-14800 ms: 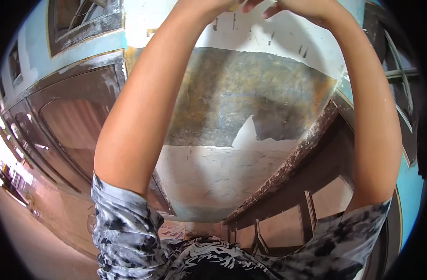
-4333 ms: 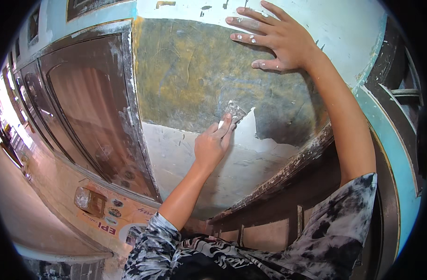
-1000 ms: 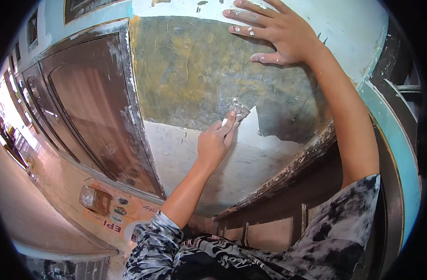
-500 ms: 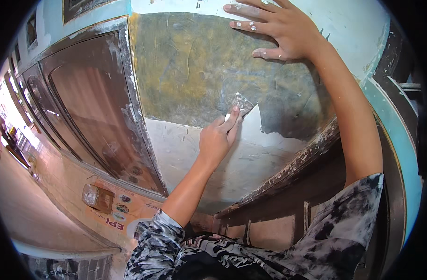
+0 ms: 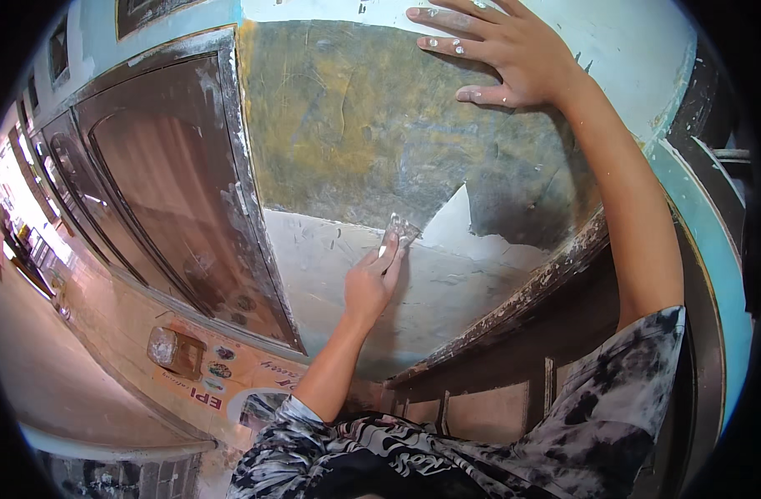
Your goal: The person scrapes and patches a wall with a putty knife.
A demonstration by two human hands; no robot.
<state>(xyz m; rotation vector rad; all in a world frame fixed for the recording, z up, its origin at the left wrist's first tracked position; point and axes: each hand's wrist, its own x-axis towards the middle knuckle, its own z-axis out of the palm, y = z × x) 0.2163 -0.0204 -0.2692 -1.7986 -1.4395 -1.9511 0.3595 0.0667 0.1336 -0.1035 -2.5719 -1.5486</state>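
Note:
My left hand (image 5: 369,283) grips a paint scraper (image 5: 405,229) with a white handle, its dirty blade on the wall at the lower edge of a rough grey-olive patch (image 5: 330,116). Beside the blade, a pointed piece of pale coating (image 5: 455,218) juts up into the patch, above the pale lower wall (image 5: 330,266). Higher up, my right hand (image 5: 513,62) rests with fingers spread where the patch meets the white upper wall (image 5: 622,66). White specks dot its fingers.
A brown door (image 5: 160,183) with worn frame stands left, beside a bright passage. A dark brown door (image 5: 555,308) with a flaking frame is below right, near a turquoise frame (image 5: 713,249). A boxy container (image 5: 174,349) sits on a printed orange sheet (image 5: 218,387) at lower left.
The scraper in my left hand has moved down and left from half a second ago, leaving the tip of the pale piece. My right hand stays spread on the wall.

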